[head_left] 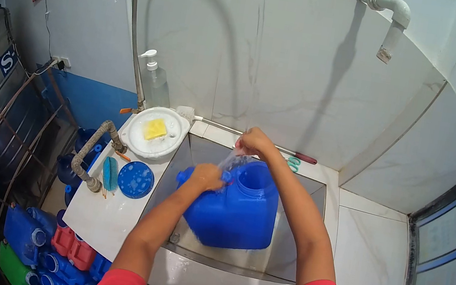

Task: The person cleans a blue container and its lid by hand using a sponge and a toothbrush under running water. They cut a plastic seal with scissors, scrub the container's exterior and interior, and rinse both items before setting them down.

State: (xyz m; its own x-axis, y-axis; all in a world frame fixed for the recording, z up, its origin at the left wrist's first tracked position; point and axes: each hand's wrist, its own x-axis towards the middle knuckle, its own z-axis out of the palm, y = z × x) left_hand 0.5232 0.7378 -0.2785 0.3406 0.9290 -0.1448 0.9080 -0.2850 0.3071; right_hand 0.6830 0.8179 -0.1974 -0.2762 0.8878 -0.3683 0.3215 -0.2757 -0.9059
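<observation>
A large blue plastic jug (230, 220) stands tilted in the sink (287, 259), its wide round mouth uncovered and facing up. My left hand (208, 177) is closed around the handle on the jug's top left. Above the jug's mouth, my right hand (255, 142) has its fingers pinched together. Something clear and streaky, perhaps water or a thin film, runs from those fingers down toward my left hand; I cannot make out what they hold. A blue round lid (135, 180) with suds on it lies on the counter at the left.
A white basin (138, 143) holds suds and a yellow sponge (155, 129). Near it are a pump bottle (155, 83), a teal brush (110, 173) and a pipe tap (83, 155). A red-handled rod (303, 157) lies along the back ledge. Several jugs (25, 236) are piled lower left.
</observation>
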